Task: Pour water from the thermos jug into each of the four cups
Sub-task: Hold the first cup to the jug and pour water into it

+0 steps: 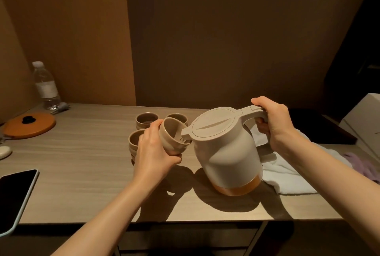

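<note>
The right hand [273,124] is wrapped tight around the handle of the beige thermos jug [226,152], which leans over to the left with its orange base lifted off the tabletop [82,173] on one side, the lid closed and the spout pushed forward. The left hand [153,154] grips a beige cup [171,138] from below and behind, fingers curled under its foot, tipping its mouth toward the jug so that the spout sits right at the cup's rim (I cannot make out any stream of water in this dim light). Just beyond the left hand stand three more cups: the near cup [134,141], partly hidden by the knuckles, the far left cup [146,120] and the far right cup [177,118] behind the held one; whether they hold water I cannot tell. Under and beyond the right forearm lies a crumpled white towel [287,177], with something lilac beside it at the edge. Well off to the left of the left hand, a dark phone [15,198] lies flat at the near edge, an orange round lid [30,125] with a black knob lies farther back, and a clear water bottle [45,84] stands upright by the wall.
</note>
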`<action>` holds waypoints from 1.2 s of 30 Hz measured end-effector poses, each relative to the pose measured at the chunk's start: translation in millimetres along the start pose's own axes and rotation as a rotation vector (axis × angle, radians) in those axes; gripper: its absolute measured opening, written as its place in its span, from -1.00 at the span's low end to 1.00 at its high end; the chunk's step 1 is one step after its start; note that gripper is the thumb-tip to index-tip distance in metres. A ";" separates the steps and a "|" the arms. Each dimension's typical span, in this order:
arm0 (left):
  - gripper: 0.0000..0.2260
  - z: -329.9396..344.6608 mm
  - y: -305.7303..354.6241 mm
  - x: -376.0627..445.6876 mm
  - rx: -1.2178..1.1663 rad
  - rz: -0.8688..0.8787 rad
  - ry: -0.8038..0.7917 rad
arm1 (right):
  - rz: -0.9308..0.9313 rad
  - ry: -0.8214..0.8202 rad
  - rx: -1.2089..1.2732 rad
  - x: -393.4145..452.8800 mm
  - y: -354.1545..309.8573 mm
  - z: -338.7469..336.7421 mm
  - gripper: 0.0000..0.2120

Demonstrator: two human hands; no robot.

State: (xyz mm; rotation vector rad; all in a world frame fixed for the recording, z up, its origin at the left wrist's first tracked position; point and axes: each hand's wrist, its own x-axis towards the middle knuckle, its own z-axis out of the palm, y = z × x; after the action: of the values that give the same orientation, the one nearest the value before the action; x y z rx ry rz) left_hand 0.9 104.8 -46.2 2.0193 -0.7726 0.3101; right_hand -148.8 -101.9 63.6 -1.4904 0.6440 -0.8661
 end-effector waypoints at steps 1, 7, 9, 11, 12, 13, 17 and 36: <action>-0.08 1.4 -0.5 -2.0 -0.009 -0.010 0.000 | 0.004 0.002 0.002 0.0 0.5 -0.2 -0.69; -0.07 6.6 -0.1 -10.7 -0.047 -0.042 0.005 | 0.012 0.004 0.000 0.0 1.9 -1.0 -0.69; -0.07 8.1 0.2 -12.4 -0.066 -0.054 0.000 | 0.015 0.009 -0.013 0.3 1.6 -1.1 -0.70; -0.07 9.5 0.0 -13.9 -0.071 -0.061 0.004 | 0.019 0.014 -0.024 0.6 1.2 -1.2 -0.70; -0.07 10.1 0.0 -14.7 -0.073 -0.064 0.009 | 0.022 0.014 -0.028 0.7 1.0 -1.2 -0.70; -0.07 10.8 -0.2 -15.6 -0.076 -0.067 0.012 | 0.023 0.014 -0.030 0.7 1.1 -1.3 -0.70; -0.10 12.4 -1.2 -19.0 -0.099 -0.074 0.013 | 0.028 0.014 -0.049 0.1 1.3 -0.6 -0.70; -0.06 21.3 1.6 -30.2 -0.181 -0.139 0.037 | 0.031 0.005 -0.100 0.9 1.8 -1.7 -0.69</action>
State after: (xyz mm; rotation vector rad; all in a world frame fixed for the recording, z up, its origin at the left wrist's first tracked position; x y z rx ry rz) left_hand -25.2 98.4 -71.7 1.8801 -0.6116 0.1894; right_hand -149.5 -103.8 62.0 -1.5640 0.7212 -0.8244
